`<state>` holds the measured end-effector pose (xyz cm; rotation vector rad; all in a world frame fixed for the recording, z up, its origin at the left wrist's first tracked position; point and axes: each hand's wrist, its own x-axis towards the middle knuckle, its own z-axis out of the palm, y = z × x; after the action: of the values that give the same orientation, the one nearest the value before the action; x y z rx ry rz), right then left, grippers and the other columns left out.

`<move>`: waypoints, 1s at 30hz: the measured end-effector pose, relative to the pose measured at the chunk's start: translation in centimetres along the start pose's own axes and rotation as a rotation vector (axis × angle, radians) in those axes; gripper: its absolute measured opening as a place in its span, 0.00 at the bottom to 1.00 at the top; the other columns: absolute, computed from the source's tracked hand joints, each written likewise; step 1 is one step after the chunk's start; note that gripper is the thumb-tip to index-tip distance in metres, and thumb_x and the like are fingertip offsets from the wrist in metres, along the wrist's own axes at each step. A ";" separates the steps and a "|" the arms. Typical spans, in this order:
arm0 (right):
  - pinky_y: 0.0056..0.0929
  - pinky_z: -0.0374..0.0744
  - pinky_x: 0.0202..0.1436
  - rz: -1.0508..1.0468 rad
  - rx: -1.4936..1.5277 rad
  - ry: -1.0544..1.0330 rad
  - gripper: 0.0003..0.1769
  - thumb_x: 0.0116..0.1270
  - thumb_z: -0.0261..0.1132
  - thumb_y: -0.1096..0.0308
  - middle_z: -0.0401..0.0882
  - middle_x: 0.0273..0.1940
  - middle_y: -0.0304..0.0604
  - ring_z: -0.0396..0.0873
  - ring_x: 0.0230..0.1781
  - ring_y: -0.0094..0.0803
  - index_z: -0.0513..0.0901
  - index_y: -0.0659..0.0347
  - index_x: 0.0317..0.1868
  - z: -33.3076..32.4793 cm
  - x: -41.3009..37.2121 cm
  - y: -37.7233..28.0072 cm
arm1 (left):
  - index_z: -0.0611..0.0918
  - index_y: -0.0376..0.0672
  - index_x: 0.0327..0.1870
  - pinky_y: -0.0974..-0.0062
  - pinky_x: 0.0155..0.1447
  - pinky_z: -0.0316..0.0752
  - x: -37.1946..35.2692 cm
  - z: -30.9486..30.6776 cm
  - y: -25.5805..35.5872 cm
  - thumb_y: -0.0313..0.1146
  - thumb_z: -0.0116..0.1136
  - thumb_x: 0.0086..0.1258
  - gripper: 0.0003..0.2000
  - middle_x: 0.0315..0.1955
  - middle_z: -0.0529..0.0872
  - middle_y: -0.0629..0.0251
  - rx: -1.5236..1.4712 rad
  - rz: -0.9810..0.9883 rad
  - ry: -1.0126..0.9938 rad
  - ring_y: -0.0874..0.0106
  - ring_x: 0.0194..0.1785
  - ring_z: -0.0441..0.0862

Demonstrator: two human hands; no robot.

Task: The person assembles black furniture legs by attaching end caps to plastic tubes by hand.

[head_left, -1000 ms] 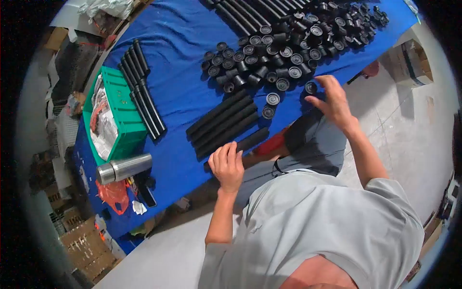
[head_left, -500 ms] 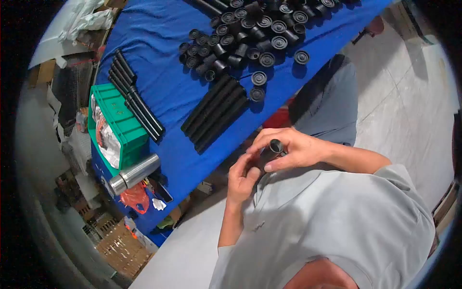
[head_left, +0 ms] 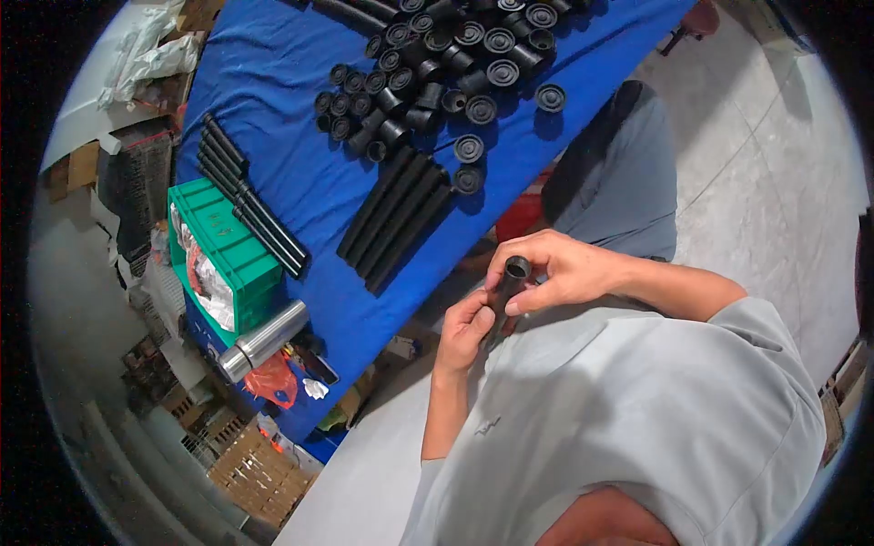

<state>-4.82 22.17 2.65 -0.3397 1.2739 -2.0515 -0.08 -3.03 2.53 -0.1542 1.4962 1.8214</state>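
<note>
Black tube [head_left: 500,300], held upright just off the near edge of the blue-covered table [head_left: 291,118], close to the person's chest. Right hand [head_left: 560,273]: fingers closed, pinching a black cap [head_left: 518,267] at the tube's top end. Left hand [head_left: 466,329]: fingers wrapped round the tube's lower part. On the table: a row of like tubes [head_left: 398,221] towards its near edge, a heap of caps [head_left: 437,64] at its far side, a green crate [head_left: 228,246] and steel flask [head_left: 264,338] at its left end.
</note>
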 end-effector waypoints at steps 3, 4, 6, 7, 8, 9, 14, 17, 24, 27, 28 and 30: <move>0.32 0.84 0.50 -0.130 -0.200 0.034 0.18 0.68 0.76 0.65 0.85 0.43 0.45 0.87 0.46 0.33 0.82 0.67 0.51 -0.2 0.1 -0.1 | 0.82 0.31 0.55 0.72 0.43 0.79 0.2 0.0 0.4 0.51 0.66 0.75 0.27 0.38 0.87 0.61 -0.006 -0.009 -0.010 0.72 0.38 0.84; 0.34 0.84 0.51 -0.163 -0.273 0.065 0.22 0.67 0.76 0.62 0.84 0.45 0.47 0.86 0.47 0.36 0.81 0.67 0.54 -0.2 0.2 -0.1 | 0.82 0.30 0.55 0.73 0.43 0.79 0.2 0.0 0.5 0.50 0.66 0.75 0.26 0.38 0.87 0.61 -0.007 -0.006 -0.012 0.72 0.38 0.84; 0.37 0.82 0.53 -0.239 -0.416 0.112 0.31 0.65 0.78 0.57 0.83 0.49 0.52 0.84 0.50 0.42 0.79 0.65 0.61 0.0 0.4 -0.1 | 0.82 0.31 0.56 0.73 0.44 0.79 0.0 0.3 0.7 0.48 0.68 0.74 0.25 0.38 0.86 0.61 0.155 0.070 0.068 0.72 0.37 0.83; 0.39 0.81 0.54 -0.300 -0.504 0.152 0.35 0.64 0.78 0.55 0.81 0.51 0.53 0.83 0.51 0.44 0.76 0.64 0.65 0.3 0.6 0.0 | 0.82 0.32 0.56 0.73 0.44 0.79 -0.3 0.4 0.7 0.46 0.69 0.74 0.24 0.38 0.86 0.61 0.240 0.107 0.117 0.72 0.37 0.83; 0.41 0.81 0.54 -0.364 -0.589 0.192 0.39 0.64 0.78 0.53 0.80 0.54 0.55 0.82 0.52 0.47 0.74 0.63 0.69 0.6 0.8 0.1 | 0.80 0.36 0.59 0.65 0.53 0.80 -0.3 0.1 0.4 0.43 0.70 0.73 0.23 0.40 0.87 0.59 0.063 0.201 0.149 0.68 0.42 0.84; 0.43 0.80 0.55 -0.429 -0.673 0.235 0.43 0.64 0.78 0.51 0.78 0.57 0.56 0.81 0.54 0.49 0.71 0.62 0.72 0.8 0.9 0.3 | 0.79 0.39 0.61 0.62 0.57 0.78 0.6 0.9 0.8 0.40 0.69 0.74 0.21 0.42 0.87 0.59 -0.177 0.394 0.175 0.66 0.46 0.84; 0.48 0.79 0.54 -0.138 -0.583 -0.011 0.38 0.68 0.73 0.59 0.79 0.56 0.57 0.81 0.53 0.53 0.70 0.61 0.74 1.0 0.8 -0.1 | 0.76 0.47 0.61 0.46 0.79 0.65 1.5 1.2 0.6 0.35 0.63 0.78 0.15 0.60 0.85 0.47 -0.643 0.500 0.388 0.52 0.69 0.78; 0.46 0.81 0.49 -0.259 -0.630 0.070 0.23 0.71 0.67 0.68 0.85 0.46 0.56 0.84 0.46 0.54 0.79 0.65 0.65 0.9 0.9 0.2 | 0.78 0.44 0.56 0.65 0.53 0.84 1.1 0.5 -1.2 0.42 0.65 0.78 0.16 0.50 0.89 0.52 -0.473 0.278 0.499 0.64 0.49 0.88; 0.45 0.82 0.50 -0.241 -0.668 0.156 0.21 0.72 0.67 0.67 0.86 0.48 0.57 0.85 0.46 0.55 0.81 0.67 0.61 0.2 1.0 -0.7 | 0.82 0.37 0.45 0.67 0.39 0.79 -0.6 1.2 -0.5 0.30 0.75 0.66 0.13 0.31 0.89 0.60 0.791 0.509 0.802 0.66 0.32 0.85; 0.43 0.82 0.48 -0.256 -0.636 0.147 0.22 0.71 0.68 0.66 0.86 0.47 0.57 0.86 0.45 0.54 0.81 0.67 0.61 0.0 1.3 -0.3 | 0.84 0.37 0.45 0.60 0.51 0.80 2.3 1.2 3.3 0.27 0.77 0.57 0.17 0.36 0.90 0.59 1.210 0.897 0.731 0.60 0.40 0.87; 0.41 0.82 0.47 -0.220 -0.606 0.124 0.22 0.71 0.69 0.65 0.86 0.47 0.57 0.86 0.44 0.51 0.81 0.67 0.61 0.1 1.3 -0.7 | 0.84 0.37 0.46 0.58 0.55 0.80 2.6 1.2 3.5 0.25 0.77 0.54 0.18 0.38 0.90 0.59 1.235 0.849 0.679 0.58 0.43 0.88; 0.37 0.82 0.44 -0.135 -0.509 0.081 0.22 0.71 0.69 0.65 0.87 0.45 0.55 0.87 0.41 0.45 0.80 0.66 0.62 0.2 1.0 -1.6 | 0.85 0.38 0.47 0.58 0.58 0.79 2.6 0.9 3.7 0.24 0.76 0.52 0.20 0.40 0.90 0.59 1.225 0.720 0.553 0.56 0.45 0.88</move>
<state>-6.09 21.81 4.00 -0.5896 1.8649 -1.8371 -3.86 -1.11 4.37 0.5910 3.0754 0.9866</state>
